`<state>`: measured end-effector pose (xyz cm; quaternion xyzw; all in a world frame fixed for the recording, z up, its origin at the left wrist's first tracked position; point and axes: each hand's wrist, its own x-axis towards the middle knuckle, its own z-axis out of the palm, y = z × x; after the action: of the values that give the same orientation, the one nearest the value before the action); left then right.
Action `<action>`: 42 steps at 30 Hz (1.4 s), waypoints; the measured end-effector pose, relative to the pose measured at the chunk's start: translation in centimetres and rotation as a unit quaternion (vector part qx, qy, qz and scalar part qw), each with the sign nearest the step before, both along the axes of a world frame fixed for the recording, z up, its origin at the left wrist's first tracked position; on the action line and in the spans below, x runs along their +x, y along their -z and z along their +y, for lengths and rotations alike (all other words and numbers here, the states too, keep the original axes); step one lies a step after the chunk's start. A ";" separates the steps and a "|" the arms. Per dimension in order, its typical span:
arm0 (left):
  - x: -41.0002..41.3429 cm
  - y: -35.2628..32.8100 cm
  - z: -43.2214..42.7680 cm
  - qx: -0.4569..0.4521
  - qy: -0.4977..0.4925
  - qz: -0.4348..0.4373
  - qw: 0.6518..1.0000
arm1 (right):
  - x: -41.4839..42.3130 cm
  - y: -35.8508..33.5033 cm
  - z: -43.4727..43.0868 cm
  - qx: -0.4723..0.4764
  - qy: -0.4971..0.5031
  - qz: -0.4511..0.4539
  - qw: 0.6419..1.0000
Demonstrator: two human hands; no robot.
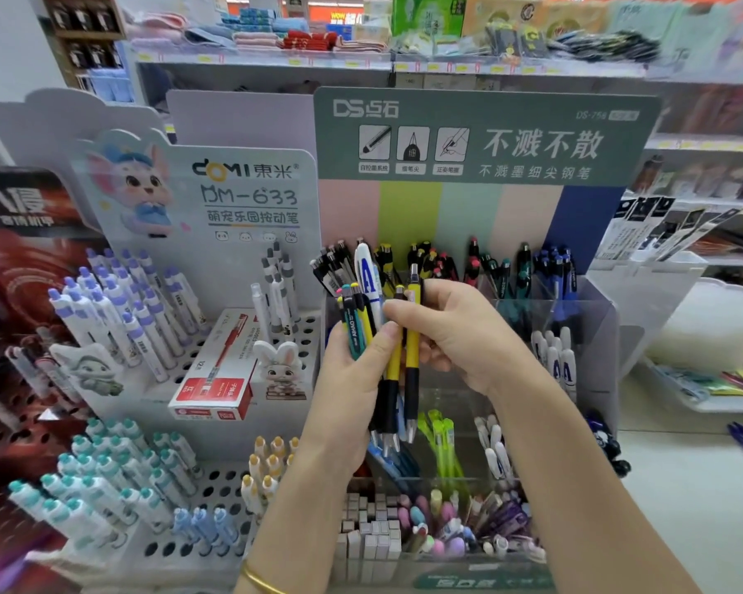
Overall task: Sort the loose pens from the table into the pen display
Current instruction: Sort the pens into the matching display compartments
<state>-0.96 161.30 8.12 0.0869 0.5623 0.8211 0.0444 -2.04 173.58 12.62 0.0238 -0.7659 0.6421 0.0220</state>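
The person stood close against the pen display [593, 319], both hands raised in front of its clear compartments. The left hand [348, 379] was wrapped round a mixed bundle of pens [357, 323], tips down. It held teal, yellow and black barrels, and a fat white pen with a blue letter [366, 272] stood up above the rest. The right hand [460, 336] had its fingers curled in, pinching a yellow pen with a black grip [412, 349] at the edge of the bundle. A second yellow pen [393, 362] lay just beside it, and I could not tell whether the right hand held both or only the one.

So the loose pens were in the hands, and I saw no table from there. To my eye this was the picking-out step, with one pen being parted from the bundle by colour. The display's back row was grouped by colour, and yellow-and-black pens [387, 259] stood in a compartment just behind the hands. The next move, I judged, called for drawing the yellow pen clear without dragging its neighbours. It would then go over the clear wall and down among its matches, while the left hand gripped the rest firmly.
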 end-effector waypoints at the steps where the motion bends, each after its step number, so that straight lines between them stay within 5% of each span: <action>1: -0.1 0.0 -0.1 -0.012 -0.012 0.000 1.000 | -0.2 -0.3 0.2 -0.003 0.015 0.015 1.000; 5: -0.5 -0.1 -1.0 0.003 -0.052 -0.033 0.998 | -1.1 -2.2 1.3 -0.045 0.176 0.184 0.966; 10: -0.6 -0.2 -1.7 0.037 -0.030 -0.046 0.998 | -3.3 -2.5 0.4 0.116 0.271 0.381 0.876; 13: -0.5 0.0 -1.9 0.035 -0.020 -0.036 0.999 | -4.7 -1.1 -1.0 0.274 0.261 0.373 0.847; 18: -0.3 -0.2 -2.5 0.058 0.020 -0.045 0.997 | -5.6 -0.5 -1.6 0.445 0.245 0.236 0.828; 21: -0.3 -0.2 -2.8 0.062 0.038 -0.031 0.997 | -5.2 0.0 -1.9 0.467 0.278 0.225 0.808; 26: -0.3 -0.2 -3.1 0.067 0.071 -0.023 0.995 | -5.9 1.8 -1.9 0.418 0.277 0.382 0.777; 30: -0.4 0.2 -3.2 0.086 0.086 -0.035 0.992 | -5.8 2.1 -2.1 0.454 0.258 0.336 0.784; 40: -0.3 -0.2 -3.5 0.142 0.115 -0.041 0.982 | -6.3 3.3 -2.3 0.554 0.312 0.321 0.702; 42: -0.1 -0.3 -3.4 0.115 0.098 -0.035 0.988 | -5.7 3.0 -2.4 0.530 0.283 0.313 0.735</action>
<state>-1.11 157.90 8.41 0.1173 0.4510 0.8745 0.1346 -7.75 171.20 9.59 0.0135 -0.9034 0.0523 0.4254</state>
